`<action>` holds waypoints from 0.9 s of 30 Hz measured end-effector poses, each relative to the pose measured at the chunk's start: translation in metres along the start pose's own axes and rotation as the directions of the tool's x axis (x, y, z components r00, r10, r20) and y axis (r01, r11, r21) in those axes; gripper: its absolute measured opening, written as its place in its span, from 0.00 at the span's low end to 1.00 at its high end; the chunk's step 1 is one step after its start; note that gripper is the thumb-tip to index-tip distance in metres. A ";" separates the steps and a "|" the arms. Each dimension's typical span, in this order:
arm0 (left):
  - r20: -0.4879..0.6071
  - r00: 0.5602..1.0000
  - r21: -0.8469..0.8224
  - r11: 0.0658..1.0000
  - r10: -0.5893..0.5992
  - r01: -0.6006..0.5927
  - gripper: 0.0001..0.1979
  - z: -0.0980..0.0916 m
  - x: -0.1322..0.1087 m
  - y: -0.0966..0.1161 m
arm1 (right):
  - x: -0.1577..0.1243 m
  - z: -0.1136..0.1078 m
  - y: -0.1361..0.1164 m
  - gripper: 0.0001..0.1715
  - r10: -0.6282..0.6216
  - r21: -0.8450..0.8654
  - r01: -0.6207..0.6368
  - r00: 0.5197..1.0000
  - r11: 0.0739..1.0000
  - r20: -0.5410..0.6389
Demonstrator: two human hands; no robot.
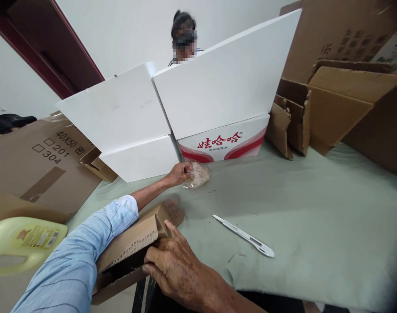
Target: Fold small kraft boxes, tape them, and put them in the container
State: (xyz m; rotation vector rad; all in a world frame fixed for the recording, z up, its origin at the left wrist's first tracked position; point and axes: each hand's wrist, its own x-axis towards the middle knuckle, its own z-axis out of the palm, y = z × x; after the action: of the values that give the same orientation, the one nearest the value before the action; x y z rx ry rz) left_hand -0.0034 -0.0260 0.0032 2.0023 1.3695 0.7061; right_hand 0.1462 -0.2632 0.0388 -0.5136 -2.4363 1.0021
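Note:
My left hand (181,173) reaches across the table with its fingers pinched on a clear plastic bag (201,174). The bag is crinkled and shiny, and something beige shows through it. Close to me, my right hand (180,265) grips the end of a small brown cardboard box (133,241). One finger stretches along the top edge, while the others curl at the opening. This box lies tilted at the table's near edge, under my left forearm, with its near side gaping and dark inside. A white utility knife (244,235) lies on the cloth right of my right hand.
White cartons (224,78) stand as a wall at the back, the lower one printed red. Open brown boxes (341,100) are at the right. A large carton (35,169) and a yellow jug (28,243) stand left. Green cloth (315,217) covers the table. Two people are beyond.

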 end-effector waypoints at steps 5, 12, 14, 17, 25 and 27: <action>-0.033 0.999 0.072 0.997 0.006 -0.003 0.14 0.004 0.001 0.000 | -0.001 -0.001 -0.001 0.06 0.004 0.000 -0.004 1.000 1.000 -0.006; -0.107 0.982 0.191 0.972 0.158 -0.136 0.20 0.006 -0.006 0.007 | 0.000 0.002 0.002 0.07 -0.004 0.001 0.004 1.000 1.000 -0.029; -0.103 0.968 0.223 0.953 0.231 -0.204 0.17 0.008 -0.008 0.008 | 0.000 0.002 0.002 0.07 -0.007 -0.013 0.007 1.000 1.000 -0.021; -0.063 0.948 0.253 0.924 0.311 -0.286 0.11 0.011 -0.007 0.006 | 0.000 0.001 0.002 0.06 -0.016 -0.021 0.016 1.000 1.000 -0.020; -0.020 0.934 0.325 0.885 0.358 -0.332 0.12 0.006 -0.004 -0.019 | -0.001 -0.003 -0.002 0.07 -0.001 -0.043 0.001 1.000 0.999 0.002; 0.000 0.932 0.346 0.875 0.361 -0.339 0.15 0.006 -0.004 -0.023 | 0.000 -0.003 -0.002 0.08 0.004 -0.047 -0.003 1.000 0.999 0.013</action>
State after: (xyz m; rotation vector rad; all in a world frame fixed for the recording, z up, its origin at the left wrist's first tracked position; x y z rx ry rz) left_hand -0.0144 -0.0250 -0.0179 2.5700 1.2402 0.7328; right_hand 0.1477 -0.2631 0.0422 -0.5291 -2.4764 0.9542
